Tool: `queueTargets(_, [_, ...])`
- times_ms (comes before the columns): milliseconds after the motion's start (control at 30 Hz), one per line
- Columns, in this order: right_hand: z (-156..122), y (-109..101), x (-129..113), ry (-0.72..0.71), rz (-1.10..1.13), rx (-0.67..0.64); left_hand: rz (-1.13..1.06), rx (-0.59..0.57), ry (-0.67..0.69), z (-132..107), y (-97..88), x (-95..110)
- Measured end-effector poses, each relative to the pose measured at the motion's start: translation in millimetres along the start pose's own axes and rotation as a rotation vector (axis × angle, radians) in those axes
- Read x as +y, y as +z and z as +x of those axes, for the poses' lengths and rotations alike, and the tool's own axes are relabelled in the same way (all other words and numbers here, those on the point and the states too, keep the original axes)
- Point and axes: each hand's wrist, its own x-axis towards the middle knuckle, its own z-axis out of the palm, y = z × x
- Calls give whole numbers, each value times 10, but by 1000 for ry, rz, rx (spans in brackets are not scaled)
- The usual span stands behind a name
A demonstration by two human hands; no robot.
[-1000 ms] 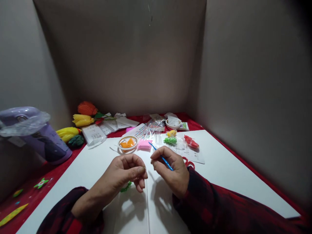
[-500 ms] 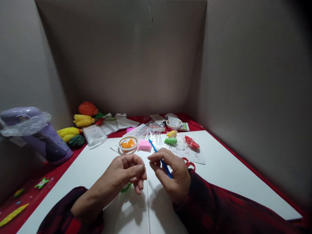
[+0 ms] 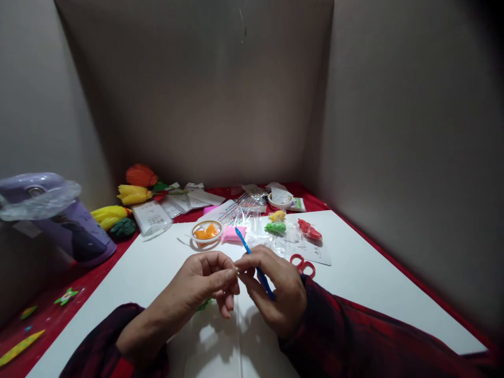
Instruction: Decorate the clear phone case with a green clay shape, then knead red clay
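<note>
My left hand [image 3: 210, 281] is pinched over the white board [image 3: 157, 278], thumb against forefinger, on a tiny pale bit that I cannot make out. My right hand [image 3: 271, 286] holds a slim blue modelling tool [image 3: 264, 282], which slants up to the left between its fingers. The tips of my right thumb and forefinger meet the left fingertips at the tiny bit. Behind the left hand, a green piece [image 3: 203, 305] on the board is mostly hidden.
Red-handled scissors [image 3: 302, 265] lie right of my hands. Beyond are a round dish [image 3: 207, 240] with orange pieces, a pink packet [image 3: 234, 233], and wrapped green [image 3: 274, 227] and red clay [image 3: 309, 230]. A purple tumbler [image 3: 84, 228] stands far left on the red cloth.
My right hand has moved left and slightly down with the blue tool, so its fingertips now touch those of my left hand. The left hand has barely moved.
</note>
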Motion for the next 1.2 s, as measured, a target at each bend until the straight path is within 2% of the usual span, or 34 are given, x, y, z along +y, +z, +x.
queueTargets(200, [2, 2, 18, -38, -17, 3, -15, -3, 2, 7, 8, -5])
queueTargets(367, [-17, 4, 30, 14, 16, -31, 10, -5, 10, 13, 11, 11])
queueTargets(533, [-4, 15, 6, 123, 14, 73, -58, -5, -1, 25, 2, -11])
queueTargets(633, [3, 21, 5, 132, 11, 102, -85, 10, -3, 37, -6, -34])
queueTargets(1100, [-42, 32, 89, 39, 21, -28, 62, 8, 59, 4, -7, 8])
queueTargets(1200, [-32, 34, 86, 59, -19, 0, 69, 37, 67, 0, 5, 26])
